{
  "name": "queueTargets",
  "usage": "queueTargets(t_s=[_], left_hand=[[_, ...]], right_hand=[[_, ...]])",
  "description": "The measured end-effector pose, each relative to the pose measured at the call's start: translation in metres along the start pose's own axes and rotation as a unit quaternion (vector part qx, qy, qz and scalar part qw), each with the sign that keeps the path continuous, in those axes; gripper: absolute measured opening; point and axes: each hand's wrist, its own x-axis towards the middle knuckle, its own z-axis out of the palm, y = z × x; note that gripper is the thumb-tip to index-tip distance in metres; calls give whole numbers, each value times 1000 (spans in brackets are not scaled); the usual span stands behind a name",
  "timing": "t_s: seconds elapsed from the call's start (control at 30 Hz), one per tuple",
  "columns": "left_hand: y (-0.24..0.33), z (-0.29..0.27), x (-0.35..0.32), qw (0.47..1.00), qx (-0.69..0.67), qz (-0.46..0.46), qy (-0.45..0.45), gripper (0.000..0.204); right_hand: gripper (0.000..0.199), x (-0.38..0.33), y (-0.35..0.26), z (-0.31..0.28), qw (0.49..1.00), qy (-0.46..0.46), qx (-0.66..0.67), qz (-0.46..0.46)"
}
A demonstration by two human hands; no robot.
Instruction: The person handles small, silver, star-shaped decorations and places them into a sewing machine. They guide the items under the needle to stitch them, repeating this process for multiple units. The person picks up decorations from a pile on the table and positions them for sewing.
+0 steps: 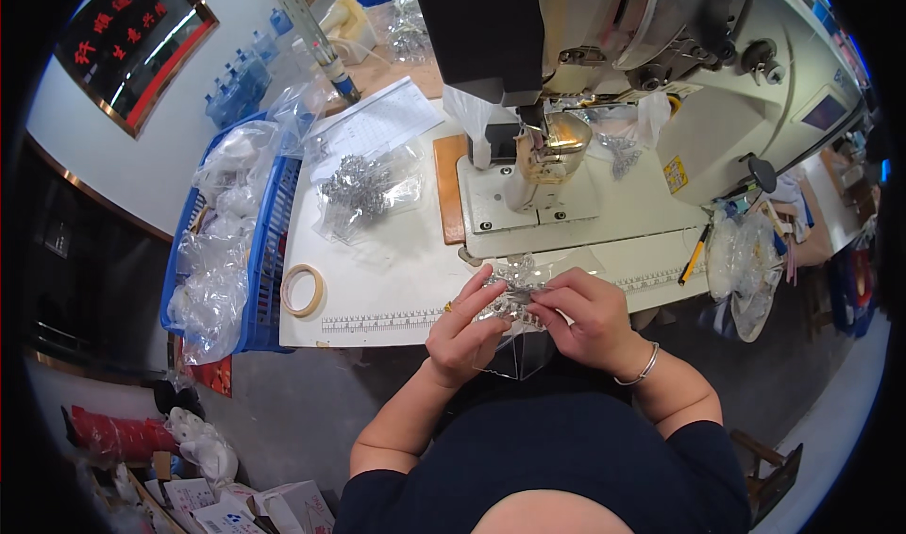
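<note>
At the front edge of the table, below the sewing machine [557, 171], both hands hold a silver, sparkling ornament piece [517, 275] with clear plastic film about it. My left hand [462, 334] grips its left side, thumb and fingers closed on it. From the right, my right hand [596, 319] pinches the piece between thumb and fingers. A clear film corner [519, 359] hangs below the hands over the table edge. Farther left, a heap of similar silver pieces [357, 187] lies on clear plastic. Fingers partly cover the held piece, so its full shape is hidden.
A roll of tan tape [286, 291] lies at the table's left edge. Beside it stands a blue basket [253, 293] filled with clear plastic bags. Paper sheets [415, 109] lie behind the silver heap. A yellow-and-black pen [696, 253] and a plastic bag [746, 270] are at the right.
</note>
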Motion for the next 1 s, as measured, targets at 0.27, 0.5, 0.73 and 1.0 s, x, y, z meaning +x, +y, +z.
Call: queueTargets(t_s=[0.27, 0.5, 0.73, 1.0], left_hand=[[-2, -1, -2, 997, -73, -16, -3, 9], [-1, 0, -2, 995, -101, -12, -10, 11], [-2, 2, -5, 994, -112, -14, -11, 8], [-6, 2, -6, 994, -107, -8, -10, 8]], right_hand=[[16, 4, 9, -12, 999, -41, 23, -25], [19, 4, 17, -8, 996, -50, 58, -40], [24, 3, 24, -8, 994, -59, 90, -13], [26, 2, 22, -12, 993, -72, 90, 25]])
